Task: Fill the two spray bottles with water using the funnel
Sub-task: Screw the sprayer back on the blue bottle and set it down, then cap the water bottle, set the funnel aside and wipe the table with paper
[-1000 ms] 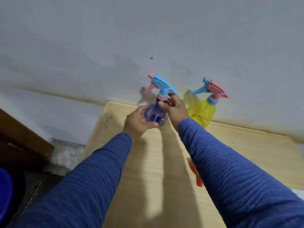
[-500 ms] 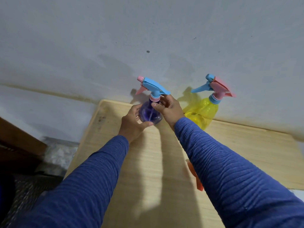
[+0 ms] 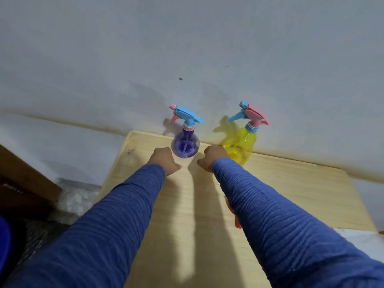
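step: purple bottle [image 3: 185,146] standing capped at tabletop [image 3: 291,183] back edge, beside yellow bottle [image 3: 241,145] | left hand [image 3: 164,161], right hand [image 3: 212,159] hovering near, fingers loosely curled, gripping nothing | advice: steadying the body while twisting off the sprayer

Both arms reach forward in blue sleeves. The left hand [image 3: 165,160] and right hand [image 3: 214,157] hold nothing, fingers loosely curled, knuckles up.

Purple bottle [image 3: 185,146]; yellow bottle [image 3: 239,145] — ribbed blue sleeves [image 3: 116,206]
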Demonstrator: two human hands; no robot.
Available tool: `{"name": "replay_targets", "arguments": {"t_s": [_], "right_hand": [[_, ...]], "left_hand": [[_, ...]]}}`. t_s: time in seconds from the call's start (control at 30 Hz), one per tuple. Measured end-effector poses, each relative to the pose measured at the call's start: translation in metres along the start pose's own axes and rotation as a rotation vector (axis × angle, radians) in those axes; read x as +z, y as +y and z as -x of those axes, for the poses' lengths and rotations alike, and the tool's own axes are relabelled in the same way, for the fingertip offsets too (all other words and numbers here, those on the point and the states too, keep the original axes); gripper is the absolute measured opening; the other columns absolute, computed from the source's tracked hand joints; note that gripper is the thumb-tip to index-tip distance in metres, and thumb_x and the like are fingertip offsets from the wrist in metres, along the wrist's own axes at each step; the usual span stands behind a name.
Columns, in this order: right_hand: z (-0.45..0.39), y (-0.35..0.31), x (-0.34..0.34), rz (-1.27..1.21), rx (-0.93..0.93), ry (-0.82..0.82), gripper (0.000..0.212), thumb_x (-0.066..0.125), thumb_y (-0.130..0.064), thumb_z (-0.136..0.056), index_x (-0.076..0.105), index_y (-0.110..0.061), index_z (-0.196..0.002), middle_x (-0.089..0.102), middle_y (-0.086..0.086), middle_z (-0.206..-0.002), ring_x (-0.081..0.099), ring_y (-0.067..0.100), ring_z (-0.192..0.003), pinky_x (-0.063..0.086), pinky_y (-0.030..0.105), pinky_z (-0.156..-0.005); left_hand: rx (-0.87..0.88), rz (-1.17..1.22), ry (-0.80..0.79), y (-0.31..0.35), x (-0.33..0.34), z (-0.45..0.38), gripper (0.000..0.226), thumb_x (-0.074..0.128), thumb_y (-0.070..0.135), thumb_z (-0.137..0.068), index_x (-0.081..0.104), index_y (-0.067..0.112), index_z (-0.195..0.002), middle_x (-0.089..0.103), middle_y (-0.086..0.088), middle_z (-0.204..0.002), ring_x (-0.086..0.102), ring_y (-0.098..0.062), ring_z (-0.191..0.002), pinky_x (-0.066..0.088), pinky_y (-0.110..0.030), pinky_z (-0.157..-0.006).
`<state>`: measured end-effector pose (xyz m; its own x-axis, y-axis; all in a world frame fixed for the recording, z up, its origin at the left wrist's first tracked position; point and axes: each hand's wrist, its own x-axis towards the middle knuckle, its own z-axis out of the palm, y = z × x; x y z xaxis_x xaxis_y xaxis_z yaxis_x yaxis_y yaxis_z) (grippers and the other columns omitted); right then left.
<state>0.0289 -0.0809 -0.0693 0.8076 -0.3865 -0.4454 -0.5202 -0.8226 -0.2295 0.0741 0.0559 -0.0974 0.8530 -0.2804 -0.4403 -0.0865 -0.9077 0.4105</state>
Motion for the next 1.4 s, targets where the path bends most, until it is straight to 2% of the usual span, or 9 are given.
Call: {"name": "replay_targets", "arguments": {"t_s": [0.1, 0.23, 0.37, 0.7, 0.87, 1.07, 1.17, 1.27, 1.4], "right_hand": [[0.021, 0.002, -0.014, 0.117, 0.008, -0.004, 0.014, 0.050, -0.023, -0.090, 0.049, -0.010, -0.083, 0.055, 0.005, -0.086, 0.051, 0.022, -0.080, 0.040, 0.028, -0.065], [0.057, 0.011, -0.033, 0.137, 0.008, 0.024, 0.013, 0.051, -0.023, -0.091, 0.047, -0.011, -0.090, 0.050, 0.003, -0.079, 0.051, 0.021, -0.081, 0.041, 0.026, -0.069], [0.100, 0.024, -0.046, 0.142, -0.003, 0.044, 0.015, 0.052, -0.025, -0.091, 0.048, -0.010, -0.090, 0.046, 0.002, -0.072, 0.051, 0.020, -0.079, 0.041, 0.027, -0.069], [0.221, 0.087, -0.036, 0.015, 0.011, 0.092, 0.018, 0.056, -0.026, -0.087, 0.046, -0.011, -0.084, 0.044, 0.002, -0.073, 0.045, 0.016, -0.061, 0.034, 0.027, -0.045], [0.266, 0.127, -0.024, -0.050, 0.061, 0.076, 0.029, 0.055, -0.032, -0.088, 0.044, -0.009, -0.074, 0.044, 0.003, -0.076, 0.051, 0.022, -0.077, 0.043, 0.028, -0.063], [0.300, 0.177, -0.013, -0.088, 0.144, 0.115, 0.012, 0.051, -0.019, -0.089, 0.050, -0.009, -0.095, 0.048, 0.005, -0.089, 0.050, 0.020, -0.075, 0.042, 0.028, -0.063], [0.313, 0.211, -0.006, -0.114, 0.206, 0.127, 0.021, 0.050, -0.018, -0.089, 0.053, -0.006, -0.106, 0.045, 0.003, -0.080, 0.047, 0.016, -0.068, 0.042, 0.027, -0.066], [0.320, 0.248, -0.004, -0.112, 0.264, 0.111, 0.030, 0.050, -0.018, -0.088, 0.052, -0.004, -0.115, 0.052, 0.008, -0.100, 0.051, 0.021, -0.082, 0.044, 0.027, -0.072], [0.315, 0.296, -0.002, -0.126, 0.328, 0.142, 0.015, 0.053, -0.018, -0.088, 0.050, -0.007, -0.097, 0.049, 0.007, -0.096, 0.046, 0.016, -0.063, 0.040, 0.025, -0.054]], "left_hand": [[-0.019, -0.107, 0.001, 0.010, -0.011, 0.023, 0.046, 0.063, 0.035, -0.089, 0.051, 0.007, -0.124, 0.050, -0.007, -0.122, 0.050, -0.019, -0.086, 0.040, -0.024, -0.071], [-0.008, -0.243, -0.002, 0.026, -0.027, 0.059, 0.030, 0.063, 0.033, -0.089, 0.054, 0.012, -0.107, 0.046, 0.002, -0.082, 0.048, -0.017, -0.081, 0.039, -0.024, -0.070], [0.031, -0.322, 0.055, 0.043, -0.036, 0.106, 0.029, 0.062, 0.036, -0.088, 0.046, 0.012, -0.095, 0.040, 0.002, -0.071, 0.048, -0.018, -0.083, 0.038, -0.024, -0.072], [0.043, -0.354, 0.085, 0.075, 0.000, 0.241, 0.046, 0.062, 0.038, -0.089, 0.053, 0.007, -0.121, 0.047, -0.005, -0.103, 0.048, -0.020, -0.092, 0.040, -0.027, -0.076], [0.090, -0.413, 0.033, 0.099, 0.035, 0.278, 0.056, 0.060, 0.042, -0.089, 0.049, 0.006, -0.130, 0.048, -0.011, -0.131, 0.051, -0.025, -0.117, 0.042, -0.031, -0.083], [0.191, -0.484, 0.006, 0.130, 0.072, 0.302, 0.060, 0.061, 0.044, -0.087, 0.049, 0.005, -0.130, 0.051, -0.010, -0.122, 0.053, -0.023, -0.104, 0.040, -0.028, -0.076], [0.270, -0.538, -0.004, 0.148, 0.093, 0.310, 0.060, 0.056, 0.044, -0.090, 0.046, 0.005, -0.135, 0.053, -0.010, -0.122, 0.052, -0.025, -0.110, 0.044, -0.031, -0.090], [0.357, -0.644, 0.002, 0.166, 0.114, 0.314, 0.058, 0.051, 0.046, -0.093, 0.049, 0.004, -0.132, 0.056, -0.009, -0.128, 0.053, -0.026, -0.117, 0.044, -0.032, -0.094], [0.361, -0.559, 0.037, 0.188, 0.136, 0.308, 0.055, 0.051, 0.048, -0.092, 0.051, 0.003, -0.124, 0.058, -0.012, -0.124, 0.056, -0.027, -0.111, 0.044, -0.031, -0.083]]}}
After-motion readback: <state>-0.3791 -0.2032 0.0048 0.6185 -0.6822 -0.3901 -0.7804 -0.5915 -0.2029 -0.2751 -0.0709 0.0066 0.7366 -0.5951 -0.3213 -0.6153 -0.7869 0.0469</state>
